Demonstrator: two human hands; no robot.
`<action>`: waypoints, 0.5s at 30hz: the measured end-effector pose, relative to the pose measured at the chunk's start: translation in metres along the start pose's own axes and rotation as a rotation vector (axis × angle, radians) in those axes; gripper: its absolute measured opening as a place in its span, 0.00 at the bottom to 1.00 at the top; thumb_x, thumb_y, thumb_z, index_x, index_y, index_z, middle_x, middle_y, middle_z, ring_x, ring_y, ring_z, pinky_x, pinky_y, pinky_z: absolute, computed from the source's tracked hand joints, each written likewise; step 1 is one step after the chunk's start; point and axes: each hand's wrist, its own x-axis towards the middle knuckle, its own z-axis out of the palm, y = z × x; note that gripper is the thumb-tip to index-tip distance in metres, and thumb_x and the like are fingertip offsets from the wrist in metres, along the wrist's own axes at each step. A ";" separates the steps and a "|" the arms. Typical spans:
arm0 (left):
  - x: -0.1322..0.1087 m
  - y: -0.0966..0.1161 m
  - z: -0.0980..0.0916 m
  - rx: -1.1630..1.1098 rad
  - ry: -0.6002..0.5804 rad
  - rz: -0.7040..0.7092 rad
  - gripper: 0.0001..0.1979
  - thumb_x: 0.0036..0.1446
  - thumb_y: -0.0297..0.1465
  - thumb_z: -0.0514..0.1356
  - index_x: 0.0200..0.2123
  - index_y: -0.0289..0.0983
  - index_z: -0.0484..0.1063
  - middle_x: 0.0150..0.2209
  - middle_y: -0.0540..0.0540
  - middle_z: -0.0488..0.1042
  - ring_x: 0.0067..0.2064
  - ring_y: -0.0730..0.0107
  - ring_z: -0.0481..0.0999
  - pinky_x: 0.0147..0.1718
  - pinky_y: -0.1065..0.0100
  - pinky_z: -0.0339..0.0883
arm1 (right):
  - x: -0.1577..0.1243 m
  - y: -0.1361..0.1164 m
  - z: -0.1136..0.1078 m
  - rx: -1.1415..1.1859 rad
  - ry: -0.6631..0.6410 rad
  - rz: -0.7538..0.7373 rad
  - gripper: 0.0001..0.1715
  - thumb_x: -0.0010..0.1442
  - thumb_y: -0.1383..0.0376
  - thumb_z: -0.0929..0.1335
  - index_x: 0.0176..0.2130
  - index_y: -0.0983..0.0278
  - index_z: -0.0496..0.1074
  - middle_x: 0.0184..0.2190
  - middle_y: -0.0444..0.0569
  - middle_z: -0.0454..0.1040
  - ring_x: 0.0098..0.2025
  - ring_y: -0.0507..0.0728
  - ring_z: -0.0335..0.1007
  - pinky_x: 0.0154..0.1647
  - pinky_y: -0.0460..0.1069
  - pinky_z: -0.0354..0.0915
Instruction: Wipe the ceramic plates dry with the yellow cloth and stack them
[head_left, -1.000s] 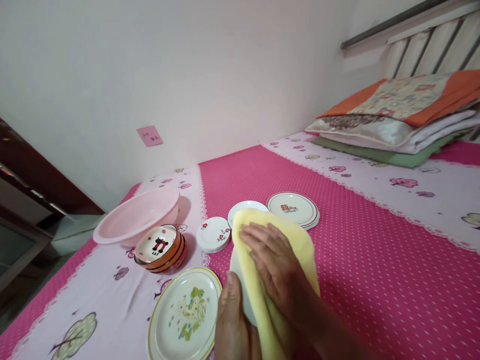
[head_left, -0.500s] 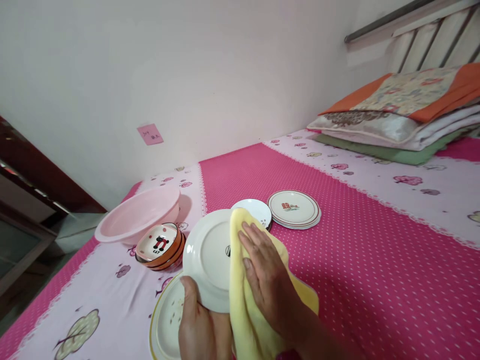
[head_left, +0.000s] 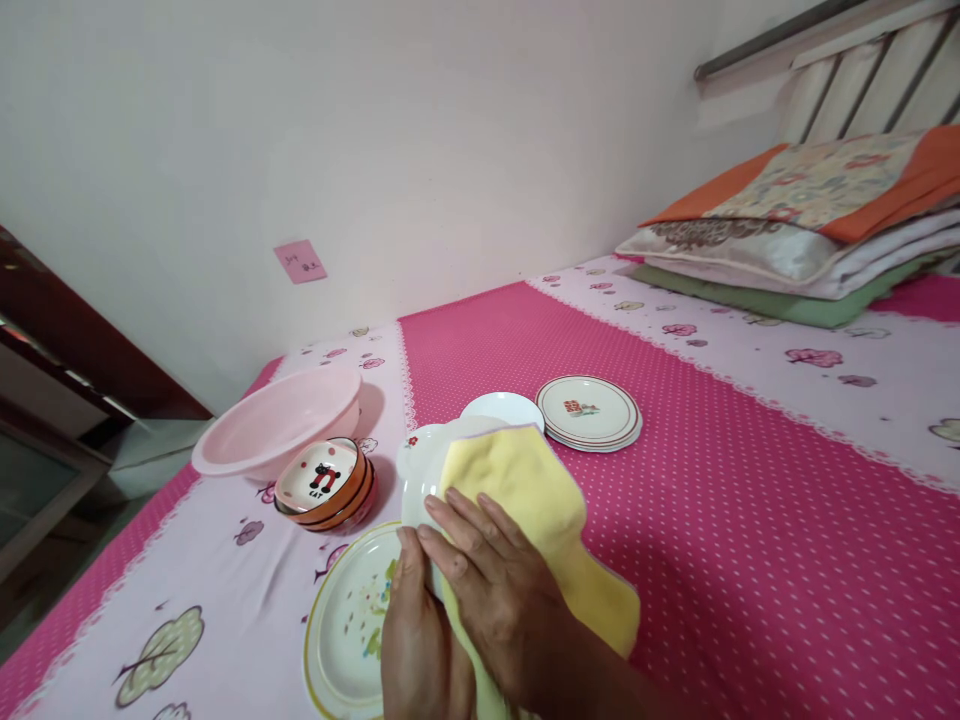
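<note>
My left hand (head_left: 424,635) grips the lower left rim of a white plate (head_left: 415,500), its thumb on the near face. Over most of that plate lies a yellow cloth (head_left: 517,470), and my right hand (head_left: 495,585) presses the cloth against it with fingers stretched out and held together. The cloth hides the plate's right side and drapes down to the right. Under my left hand on the bed is a larger yellow-rimmed plate (head_left: 341,620) with a floral print. Just behind the held plate shows a scalloped white edge with a red flower (head_left: 412,441).
At the left stand a pink basin (head_left: 281,420) and a stack of orange-sided cat bowls (head_left: 326,485). Beyond the cloth are a white dish (head_left: 504,407) and a pile of red-rimmed plates (head_left: 589,412). Folded bedding (head_left: 795,230) lies at the right on the pink bedspread (head_left: 480,335).
The held plate has tilted and its underside with the dark mark is covered or turned away. My right hand and the cloth have moved down and left, close against my left thumb.
</note>
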 end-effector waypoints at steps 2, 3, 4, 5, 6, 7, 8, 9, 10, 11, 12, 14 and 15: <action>-0.004 -0.001 0.008 0.016 0.001 0.004 0.19 0.69 0.29 0.56 0.60 0.35 0.73 0.52 0.37 0.80 0.56 0.64 0.78 0.56 0.67 0.72 | 0.001 0.006 -0.003 0.018 0.020 0.015 0.29 0.71 0.69 0.58 0.69 0.69 0.59 0.72 0.53 0.56 0.75 0.59 0.43 0.74 0.58 0.51; -0.005 -0.002 0.011 0.017 0.003 -0.001 0.18 0.68 0.29 0.56 0.59 0.35 0.74 0.53 0.37 0.80 0.57 0.62 0.78 0.57 0.65 0.71 | 0.002 0.010 -0.005 0.026 0.026 0.023 0.29 0.71 0.70 0.58 0.69 0.69 0.58 0.72 0.54 0.56 0.75 0.58 0.43 0.74 0.59 0.51; -0.006 -0.003 0.013 0.013 0.004 -0.010 0.18 0.68 0.28 0.56 0.58 0.35 0.74 0.53 0.37 0.80 0.58 0.61 0.77 0.57 0.63 0.71 | 0.003 0.014 -0.006 0.037 0.023 0.032 0.29 0.71 0.71 0.59 0.69 0.69 0.58 0.72 0.55 0.56 0.75 0.58 0.43 0.74 0.59 0.51; -0.007 -0.004 0.014 0.009 -0.001 -0.018 0.17 0.68 0.28 0.56 0.57 0.34 0.75 0.53 0.37 0.80 0.58 0.60 0.76 0.58 0.61 0.71 | 0.004 0.018 -0.007 0.052 0.021 0.041 0.30 0.71 0.72 0.59 0.69 0.69 0.57 0.72 0.55 0.56 0.75 0.58 0.43 0.74 0.60 0.52; -0.007 -0.005 0.015 0.011 -0.015 -0.027 0.17 0.67 0.28 0.57 0.57 0.34 0.76 0.53 0.37 0.80 0.59 0.58 0.76 0.59 0.59 0.70 | 0.004 0.023 -0.008 0.070 0.021 0.052 0.30 0.70 0.72 0.59 0.69 0.69 0.57 0.72 0.56 0.56 0.75 0.58 0.43 0.74 0.60 0.52; -0.008 -0.007 0.015 0.020 -0.038 -0.039 0.17 0.66 0.29 0.59 0.56 0.34 0.76 0.53 0.37 0.80 0.60 0.56 0.75 0.60 0.57 0.69 | 0.004 0.028 -0.009 0.087 0.024 0.066 0.30 0.70 0.72 0.59 0.69 0.68 0.57 0.72 0.56 0.56 0.75 0.59 0.44 0.74 0.61 0.53; -0.008 -0.009 0.014 0.039 -0.066 -0.049 0.17 0.65 0.30 0.61 0.55 0.34 0.77 0.53 0.36 0.80 0.60 0.55 0.75 0.60 0.56 0.68 | 0.005 0.034 -0.010 0.102 0.033 0.085 0.30 0.70 0.73 0.59 0.69 0.68 0.56 0.72 0.57 0.56 0.75 0.59 0.44 0.73 0.62 0.53; -0.009 -0.011 0.014 0.068 -0.089 -0.057 0.17 0.64 0.31 0.62 0.54 0.33 0.77 0.53 0.36 0.80 0.60 0.53 0.75 0.61 0.56 0.68 | 0.004 0.040 -0.011 0.112 0.049 0.107 0.31 0.70 0.73 0.59 0.70 0.67 0.56 0.71 0.57 0.57 0.75 0.59 0.45 0.73 0.62 0.54; -0.010 -0.013 0.014 0.102 -0.097 -0.063 0.17 0.63 0.31 0.64 0.54 0.33 0.78 0.53 0.36 0.80 0.61 0.52 0.74 0.61 0.56 0.67 | 0.004 0.046 -0.013 0.118 0.070 0.131 0.31 0.70 0.73 0.59 0.70 0.66 0.55 0.71 0.57 0.58 0.74 0.59 0.46 0.73 0.62 0.55; -0.011 -0.015 0.015 0.133 -0.088 -0.066 0.18 0.62 0.32 0.65 0.54 0.33 0.78 0.52 0.36 0.80 0.61 0.52 0.74 0.62 0.56 0.66 | 0.003 0.053 -0.013 0.121 0.094 0.155 0.32 0.70 0.72 0.59 0.71 0.65 0.54 0.70 0.56 0.59 0.74 0.59 0.48 0.72 0.63 0.55; -0.012 -0.017 0.015 0.154 -0.068 -0.071 0.18 0.62 0.32 0.65 0.53 0.32 0.78 0.52 0.36 0.81 0.61 0.51 0.74 0.62 0.56 0.66 | 0.002 0.060 -0.014 0.122 0.116 0.177 0.33 0.70 0.72 0.59 0.71 0.63 0.54 0.70 0.56 0.60 0.74 0.59 0.49 0.72 0.63 0.56; -0.014 -0.019 0.017 0.163 -0.040 -0.074 0.18 0.63 0.32 0.64 0.53 0.31 0.78 0.51 0.35 0.81 0.60 0.51 0.75 0.62 0.56 0.66 | -0.001 0.072 -0.013 0.122 0.164 0.223 0.32 0.71 0.71 0.59 0.71 0.61 0.54 0.69 0.55 0.61 0.73 0.60 0.50 0.71 0.64 0.56; -0.014 -0.019 0.018 0.152 -0.044 -0.077 0.18 0.63 0.33 0.64 0.54 0.31 0.78 0.51 0.34 0.81 0.59 0.51 0.76 0.61 0.56 0.67 | -0.004 0.078 -0.012 0.126 0.184 0.252 0.32 0.71 0.70 0.59 0.71 0.61 0.55 0.69 0.54 0.62 0.73 0.60 0.51 0.71 0.64 0.56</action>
